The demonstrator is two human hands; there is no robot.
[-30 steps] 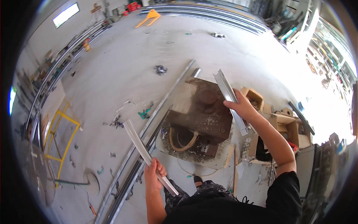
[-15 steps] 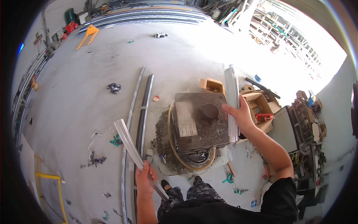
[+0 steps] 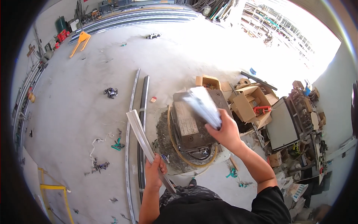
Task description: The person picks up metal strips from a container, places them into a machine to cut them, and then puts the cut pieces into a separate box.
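My left hand (image 3: 154, 172) is wrapped round a long silver metal profile (image 3: 140, 135), which slants from its far end at upper left down toward my legs. In my right hand (image 3: 226, 130) is a shorter, wider silver metal profile (image 3: 203, 106), smeared by motion; whether it is one piece or more I cannot tell. It tilts up to the left over a dark, dirty machine (image 3: 199, 137) and hides part of its top. A pale label plate (image 3: 185, 118) sits on the machine's top. Along the machine's left and front runs a yellowish hose (image 3: 173, 150).
Long metal bars (image 3: 131, 100) lie on the floor left of the machine. Beyond and right of it are cardboard boxes (image 3: 244, 106), one holding a red tool (image 3: 262, 109). A cluttered bench (image 3: 305, 108) lines the right wall. A yellow frame (image 3: 52, 186) stands lower left.
My right hand has swung its profile left from beside the machine, tilting it over the top. My left hand and its profile have shifted slightly right. The view has turned a little.
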